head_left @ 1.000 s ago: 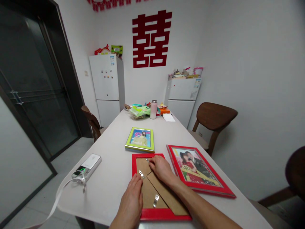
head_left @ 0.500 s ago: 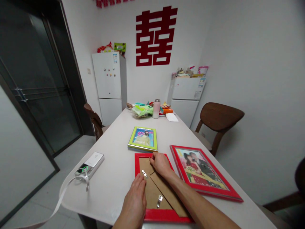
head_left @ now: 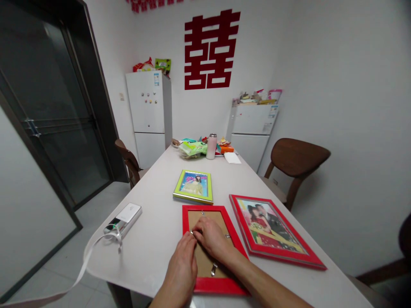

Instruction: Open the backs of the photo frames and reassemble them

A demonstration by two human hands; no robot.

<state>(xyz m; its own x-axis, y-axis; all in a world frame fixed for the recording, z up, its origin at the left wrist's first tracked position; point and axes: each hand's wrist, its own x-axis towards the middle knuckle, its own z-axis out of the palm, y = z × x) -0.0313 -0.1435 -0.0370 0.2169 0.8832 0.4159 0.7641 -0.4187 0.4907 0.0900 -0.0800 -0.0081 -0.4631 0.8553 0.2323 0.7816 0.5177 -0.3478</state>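
A red photo frame lies face down on the table in front of me, its brown backing board showing. My left hand holds the frame's left side, fingers together along the edge. Bent over the board, my right hand has its fingertips closed at the small metal clip on the left side, close to my left fingertips. Other metal clips show at the top, the right side and the bottom. My right hand and forearm cover part of the board.
Beyond the red frame lies a green photo frame; to its right is another red frame with a couple's picture. A power bank with a white strap sits at left. A pink bottle and snack bags stand at the far end.
My right hand has moved from the frame's top clip down and left to the left-side clip. The top and right clips have come into view. My left hand stays on the frame's edge.
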